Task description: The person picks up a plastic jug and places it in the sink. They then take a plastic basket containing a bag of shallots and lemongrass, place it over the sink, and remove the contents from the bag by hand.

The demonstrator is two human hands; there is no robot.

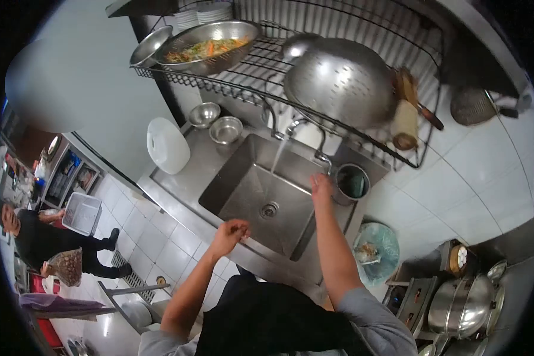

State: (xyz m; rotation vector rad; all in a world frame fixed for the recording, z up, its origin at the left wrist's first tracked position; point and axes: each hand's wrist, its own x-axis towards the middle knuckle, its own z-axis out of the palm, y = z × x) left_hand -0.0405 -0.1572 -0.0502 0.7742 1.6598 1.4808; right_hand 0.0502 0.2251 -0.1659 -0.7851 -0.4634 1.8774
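Water runs from the tap point(292, 127) into the steel sink point(222, 190), down towards its drain point(269, 210). My right hand point(321, 186) reaches over the sink's right edge, fingers stretched towards the tap fittings and nothing seen in them. Right beside it stands a metal pot point(345, 196) with something green inside. My left hand point(230, 236) hovers over the near left rim of the sink, its fingers curled in and nothing showing between them.
A white plastic jug point(167, 145) and two steel bowls point(226, 130) stand left of the sink. Above hangs a wire rack point(261, 74) with a colander point(344, 83) and a bowl of shredded vegetables point(234, 59). A lined bin point(385, 261) sits lower right. A person point(47, 237) holding a bin stands left.
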